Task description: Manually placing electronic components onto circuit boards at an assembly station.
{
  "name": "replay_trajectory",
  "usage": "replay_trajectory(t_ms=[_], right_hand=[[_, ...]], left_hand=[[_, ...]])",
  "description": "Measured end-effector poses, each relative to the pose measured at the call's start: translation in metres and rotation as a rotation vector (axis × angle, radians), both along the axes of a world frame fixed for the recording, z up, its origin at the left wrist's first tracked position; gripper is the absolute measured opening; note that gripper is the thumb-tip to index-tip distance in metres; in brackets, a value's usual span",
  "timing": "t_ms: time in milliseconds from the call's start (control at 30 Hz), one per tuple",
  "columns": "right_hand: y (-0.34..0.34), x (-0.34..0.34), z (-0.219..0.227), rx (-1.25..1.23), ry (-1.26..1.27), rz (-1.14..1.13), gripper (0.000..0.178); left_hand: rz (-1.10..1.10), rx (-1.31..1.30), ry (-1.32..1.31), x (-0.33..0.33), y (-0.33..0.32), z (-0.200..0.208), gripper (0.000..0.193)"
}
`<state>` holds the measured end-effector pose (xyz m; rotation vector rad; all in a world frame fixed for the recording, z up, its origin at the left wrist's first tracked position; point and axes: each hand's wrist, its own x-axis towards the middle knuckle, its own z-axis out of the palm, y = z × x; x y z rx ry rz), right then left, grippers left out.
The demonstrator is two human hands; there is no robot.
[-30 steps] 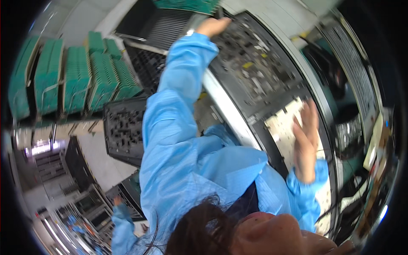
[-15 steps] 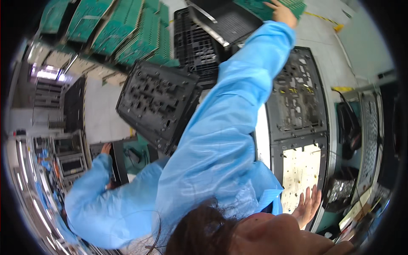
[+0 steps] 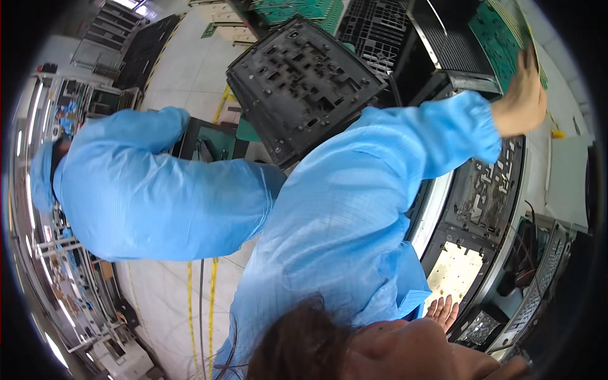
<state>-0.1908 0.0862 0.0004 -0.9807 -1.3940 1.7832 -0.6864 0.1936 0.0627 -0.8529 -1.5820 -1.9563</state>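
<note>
At the upper right, my left hand reaches out in its blue sleeve and grips the edge of a green circuit board. Its fingers lie close together along that edge; the thumb is hidden. The board stands beside a black ribbed rack. Low on the right, my right hand has its fingers apart and holds nothing. It is over the near end of a cream panel set in a black frame; its wrist is hidden.
A black pallet with cutouts stands in the upper middle, a second cutout plate beyond the cream panel. More green boards are at the top. A co-worker in a blue coat bends over at the left. A keyboard lies far right.
The whole view has swung, so pallets and boards sit farther right. My left hand has gone from spread on the board to its edge. More of the co-worker's back shows.
</note>
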Motion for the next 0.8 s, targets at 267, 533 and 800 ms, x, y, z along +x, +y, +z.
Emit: replay_trajectory(t_ms=[267, 533, 800], right_hand=[[-0.021, -0.028, 0.013, 0.335, -0.161, -0.107, 0.054], [0.025, -0.073, 0.087, 0.554, -0.102, -0.029, 0.068], [0.115, -0.081, 0.035, 0.244, 0.04, 0.032, 0.054]], left_hand=[[-1.149, -0.038, -0.455, 0.057, -0.191, 0.019, 0.04], [-1.588, -0.73, -0.281, 0.005, -0.127, 0.012, 0.052], [-1.197, -0.852, -0.021, -0.014, -0.017, 0.01, 0.046]])
